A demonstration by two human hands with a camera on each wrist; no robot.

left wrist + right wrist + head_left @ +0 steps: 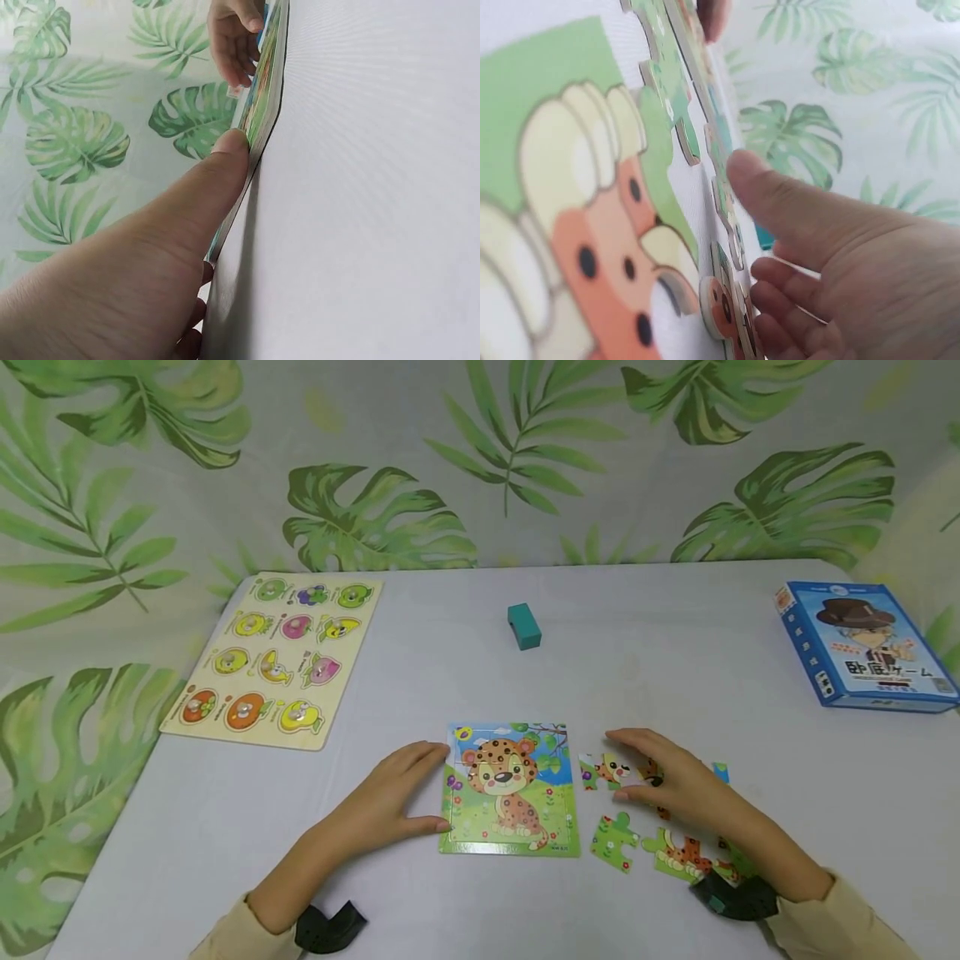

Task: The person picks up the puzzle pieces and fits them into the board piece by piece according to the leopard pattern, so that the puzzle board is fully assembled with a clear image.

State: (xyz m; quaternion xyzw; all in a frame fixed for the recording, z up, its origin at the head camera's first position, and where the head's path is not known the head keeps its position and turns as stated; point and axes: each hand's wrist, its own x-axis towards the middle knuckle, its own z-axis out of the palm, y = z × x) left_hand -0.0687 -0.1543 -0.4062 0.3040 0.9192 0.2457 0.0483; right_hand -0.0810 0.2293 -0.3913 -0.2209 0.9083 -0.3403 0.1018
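A square leopard jigsaw board point(551, 831) lies flat in the middle of the table. My left hand point(381, 803) rests along its left side, thumb and fingertips spread at the edge. In the left wrist view the thumb point(199, 191) touches the board's edge. To the right of the board, my right hand point(682, 781) is over loose jigsaw pieces, thumb and fingers apart, and I see nothing gripped. Beside it lie a leopard-face piece point(615, 768), a green piece point(613, 843) and a paw piece point(678, 853). The hand partly hides several others.
At the back left is a wooden fruit peg puzzle point(273, 660). A small teal block point(524, 627) stands behind the jigsaw board. Toward the right edge of the table lies a blue game box point(866, 643). Leaf-patterned cloth point(517, 443) hangs behind the table.
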